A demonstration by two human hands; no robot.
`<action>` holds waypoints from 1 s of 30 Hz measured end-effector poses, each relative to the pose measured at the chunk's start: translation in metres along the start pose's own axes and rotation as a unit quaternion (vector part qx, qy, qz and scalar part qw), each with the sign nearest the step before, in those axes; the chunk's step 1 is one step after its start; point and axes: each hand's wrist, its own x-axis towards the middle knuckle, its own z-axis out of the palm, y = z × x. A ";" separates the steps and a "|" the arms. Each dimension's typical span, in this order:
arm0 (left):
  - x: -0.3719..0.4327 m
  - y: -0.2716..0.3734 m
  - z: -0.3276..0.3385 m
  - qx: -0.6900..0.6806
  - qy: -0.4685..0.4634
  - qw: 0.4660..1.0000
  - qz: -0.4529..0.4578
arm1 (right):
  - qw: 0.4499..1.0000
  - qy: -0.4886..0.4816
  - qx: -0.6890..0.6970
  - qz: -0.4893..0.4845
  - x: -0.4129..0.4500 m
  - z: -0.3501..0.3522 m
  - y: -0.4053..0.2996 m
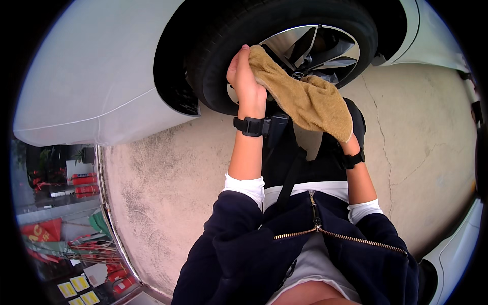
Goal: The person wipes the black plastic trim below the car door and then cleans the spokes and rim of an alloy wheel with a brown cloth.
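A tan terry cloth [305,99] stretches between my two hands, in front of a car's alloy wheel [349,40] with a black tyre [213,72]. My left hand [246,76] grips the cloth's upper left end, its fingertips close to the tyre's sidewall. Most of my right hand [349,141] is covered by the cloth's lower right end; only the wrist and a bit of the hand show, so its fingers are hidden. Each wrist wears a black strap, and a dark device sits on the left one. Part of the rim and its centre cap show behind the cloth.
The white car's body panel [95,68] curves around the wheel at upper left. Cracks run across the concrete floor [411,133]. Another light-coloured car [457,236] stands at lower right. Red fire extinguishers [84,179], flags [45,236] and yellow-and-white cards are at the left.
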 end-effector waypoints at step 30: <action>-0.006 -0.012 0.030 -0.189 0.068 0.978 -0.051 | 1.000 0.014 -0.015 0.014 -0.017 -0.016 -0.004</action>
